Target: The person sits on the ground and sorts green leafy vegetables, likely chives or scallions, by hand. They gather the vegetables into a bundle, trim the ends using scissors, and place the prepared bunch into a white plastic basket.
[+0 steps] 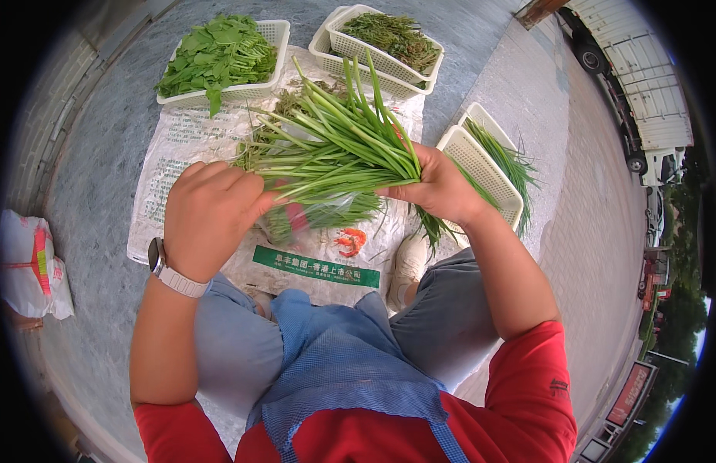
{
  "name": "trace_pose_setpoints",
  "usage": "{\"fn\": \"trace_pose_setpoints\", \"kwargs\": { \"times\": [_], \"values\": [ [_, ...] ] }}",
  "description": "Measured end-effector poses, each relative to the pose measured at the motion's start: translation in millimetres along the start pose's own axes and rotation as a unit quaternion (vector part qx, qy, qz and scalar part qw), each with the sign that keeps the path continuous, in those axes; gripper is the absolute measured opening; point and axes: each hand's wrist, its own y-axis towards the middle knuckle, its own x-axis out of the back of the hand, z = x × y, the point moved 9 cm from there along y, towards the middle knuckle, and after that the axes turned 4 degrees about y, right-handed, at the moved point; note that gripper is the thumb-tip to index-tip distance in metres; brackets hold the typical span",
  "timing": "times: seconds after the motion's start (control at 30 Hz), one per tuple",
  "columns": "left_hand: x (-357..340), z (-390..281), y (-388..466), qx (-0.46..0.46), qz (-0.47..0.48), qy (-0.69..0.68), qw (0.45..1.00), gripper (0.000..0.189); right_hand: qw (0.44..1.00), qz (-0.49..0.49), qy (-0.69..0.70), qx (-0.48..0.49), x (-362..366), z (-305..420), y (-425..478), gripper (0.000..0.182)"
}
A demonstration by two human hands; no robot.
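My right hand (439,184) grips a thick bunch of garlic chives (340,144) by the green leaves, holding it above a white woven sack. The pale stem ends fan out to the left and upward. At those ends is my left hand (213,199), its fingers curled and its thumb and forefinger pinching at the stems; the fingertips are partly hidden. Below the bunch, a clear plastic bag (335,208) with a red band lies on the sack (178,144), with more cut green stalks in and around it. Loose trimmings (251,153) lie behind the bunch.
A white basket (281,43) of leafy greens stands at back left. Stacked white baskets (427,87) with darker greens sit behind the bunch. To the right, tilted white baskets (488,173) hold long chives. A plastic sack (37,266) lies far left; a truck (641,69) is far right.
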Motion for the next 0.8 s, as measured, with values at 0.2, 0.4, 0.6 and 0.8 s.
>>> {"fn": "trace_pose_setpoints", "kwargs": {
  "times": [0.2,0.4,0.6,0.8],
  "values": [
    [-0.1,-11.9,5.3,-0.011,0.002,-0.08,0.997,0.027,0.995,-0.072,-0.059,0.027,61.8,2.2,-27.5,0.036],
    [-5.0,47.2,-14.5,0.266,0.001,-0.282,0.922,0.02,0.933,-0.311,-0.175,0.036,214.4,-10.3,-95.2,0.029],
    [-23.4,62.2,-19.2,0.305,-0.019,-0.356,0.883,0.022,0.814,-0.333,-0.471,-0.071,321.7,-90.6,-138.5,0.059],
    [-28.8,73.6,-22.0,0.296,0.03,-0.305,0.905,0.025,0.767,-0.086,-0.608,-0.187,226.3,-183.4,-62.2,0.068]
  ]
}}
